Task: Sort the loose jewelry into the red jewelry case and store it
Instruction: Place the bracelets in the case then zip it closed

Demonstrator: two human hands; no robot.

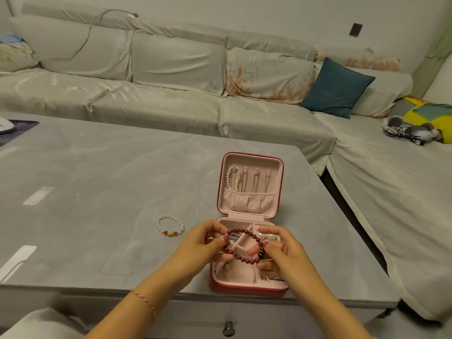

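The red jewelry case [252, 291] lies open near the table's front edge, its pink lid [252, 206] standing back with a pearl strand [232, 178] and thin chains on the hooks. Above the case's tray, both hands hold a dark red bead bracelet [244, 233]. My left hand [203, 243] pinches its left side and my right hand [278, 250] pinches its right side by a black bead. Small jewelry pieces lie in the tray's compartments, partly hidden by my hands. A white bead bracelet [170, 225] with red and green beads lies on the table to the left.
The grey marble-look table [97, 179] has a drawer knob [229, 327] under its front edge. A dark mat [19, 129] lies at the far left. A covered sofa [171, 77] with a teal cushion [338, 88] runs behind and to the right.
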